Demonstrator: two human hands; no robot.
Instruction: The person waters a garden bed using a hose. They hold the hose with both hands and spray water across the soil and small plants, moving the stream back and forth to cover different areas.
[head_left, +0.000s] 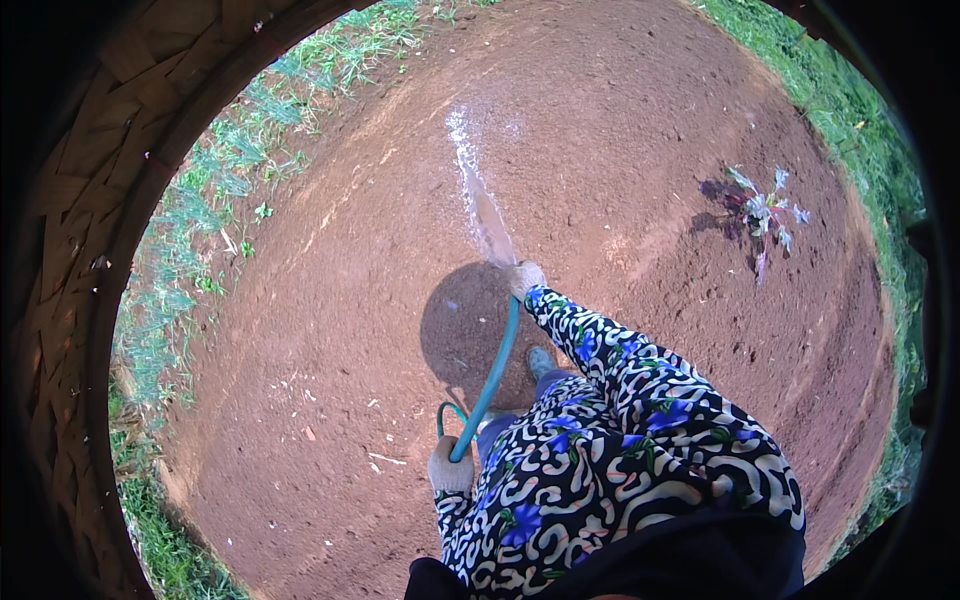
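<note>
My right hand (526, 280), in a pale knit glove, is closed around the outlet end of a green garden hose (495, 367). A stream of water (484, 202) sprays from that end over reddish-brown soil (360, 285). Lower in the picture, my left hand (451, 465), gloved the same way, grips the hose farther back, near my body. A thinner-looking loop of hose curves behind the left hand. The glove and grip hide the hose's very tip.
A leafy plant with purplish stems (761, 210) grows at the right. Slender green plants (217, 180) line the left edge; grass (877, 165) borders the right. My shoe (540, 362) stands on the soil beside a round shadow. A woven hat brim (82, 225) frames the view.
</note>
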